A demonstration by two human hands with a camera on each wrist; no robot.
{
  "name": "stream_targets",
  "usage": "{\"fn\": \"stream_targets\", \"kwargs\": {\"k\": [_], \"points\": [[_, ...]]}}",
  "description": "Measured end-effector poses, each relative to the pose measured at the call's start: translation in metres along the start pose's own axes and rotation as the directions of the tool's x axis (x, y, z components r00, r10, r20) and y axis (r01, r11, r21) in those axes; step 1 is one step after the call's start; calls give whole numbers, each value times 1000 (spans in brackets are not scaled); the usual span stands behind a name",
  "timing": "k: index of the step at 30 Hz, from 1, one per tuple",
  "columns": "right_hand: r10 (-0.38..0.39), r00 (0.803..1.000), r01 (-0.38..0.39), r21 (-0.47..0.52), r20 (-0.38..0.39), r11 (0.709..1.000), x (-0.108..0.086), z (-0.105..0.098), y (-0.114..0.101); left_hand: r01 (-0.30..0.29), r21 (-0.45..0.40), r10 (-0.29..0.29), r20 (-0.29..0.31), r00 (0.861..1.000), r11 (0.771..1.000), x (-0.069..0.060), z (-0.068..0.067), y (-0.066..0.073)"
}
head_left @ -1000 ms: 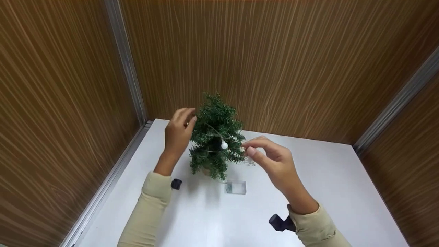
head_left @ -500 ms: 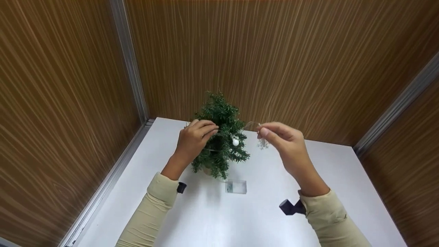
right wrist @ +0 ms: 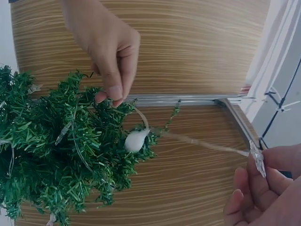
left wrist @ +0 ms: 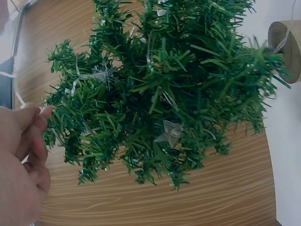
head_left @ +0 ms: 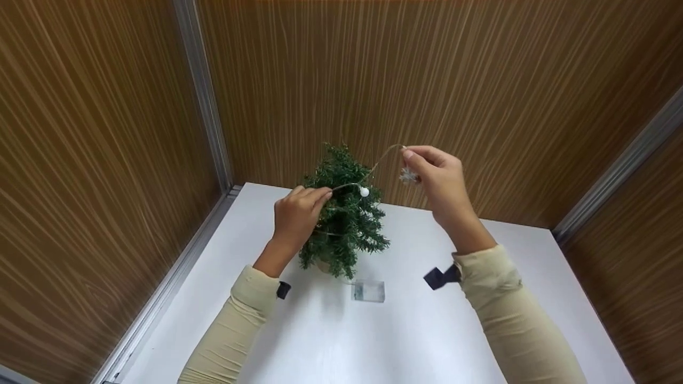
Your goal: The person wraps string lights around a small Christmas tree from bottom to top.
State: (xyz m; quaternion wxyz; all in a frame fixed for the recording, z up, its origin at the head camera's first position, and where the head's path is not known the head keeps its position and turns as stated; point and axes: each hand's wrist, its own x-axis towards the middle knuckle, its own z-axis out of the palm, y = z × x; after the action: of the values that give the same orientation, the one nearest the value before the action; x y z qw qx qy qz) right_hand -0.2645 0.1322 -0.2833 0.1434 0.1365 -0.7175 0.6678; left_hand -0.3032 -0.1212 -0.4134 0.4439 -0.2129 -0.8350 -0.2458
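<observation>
A small artificial Christmas tree (head_left: 347, 213) stands between the hands, its branches wound with a clear-wired string of lights. My left hand (head_left: 300, 213) pinches the light string at the tree's left front; the left wrist view shows its fingertips beside the branches. Up and to the right of the tree, my right hand (head_left: 440, 176) holds the wire's end part between thumb and fingers, near a clear snowflake light (head_left: 408, 176). From one hand to the other the wire (right wrist: 197, 142) runs in an arc, with a round white bulb (head_left: 364, 191) on it. A star light (left wrist: 170, 133) sits among the branches.
A clear battery box (head_left: 369, 291) lies on the white table (head_left: 427, 330) in front of the tree, joined by a wire. Wood-grain panels (head_left: 427, 80) enclose the back and sides. The tree's wooden base (left wrist: 285, 51) shows in the left wrist view.
My left hand has moved right across the tree's front and taken hold of the wire. My right hand has risen with the snowflake light, drawing the wire up; the white bulb is higher.
</observation>
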Motion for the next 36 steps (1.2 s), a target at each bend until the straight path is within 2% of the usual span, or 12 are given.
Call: {"fn": "stream_targets", "kwargs": {"k": [5, 9, 14, 20, 23, 28, 36], "points": [[13, 1000, -12, -85, 10, 996, 21, 19, 1, 53, 17, -53, -8, 999, 998, 6, 4, 5], [15, 999, -10, -162, 33, 987, 36, 32, 1, 108, 6, -108, 13, 994, 994, 13, 6, 10], [4, 999, 8, -227, 54, 974, 55, 50, -2, 217, -37, -215, 57, 975, 975, 19, 7, 12], [22, 998, -6, -258, 61, 966, 72, 73, 1, 277, -127, -268, 90, 959, 952, 24, 8, 14], [60, 994, -36, -244, 93, 969, 75, 84, 4, 321, -168, -310, 90, 946, 932, 26, 6, 13], [53, 988, -11, -268, 148, 963, 72, 98, 7, 386, -228, -371, 108, 922, 894, 32, 4, 12], [48, 982, 12, -315, 182, 949, 63, 102, 17, 401, -258, -388, 102, 916, 879, 44, 10, 18]]}}
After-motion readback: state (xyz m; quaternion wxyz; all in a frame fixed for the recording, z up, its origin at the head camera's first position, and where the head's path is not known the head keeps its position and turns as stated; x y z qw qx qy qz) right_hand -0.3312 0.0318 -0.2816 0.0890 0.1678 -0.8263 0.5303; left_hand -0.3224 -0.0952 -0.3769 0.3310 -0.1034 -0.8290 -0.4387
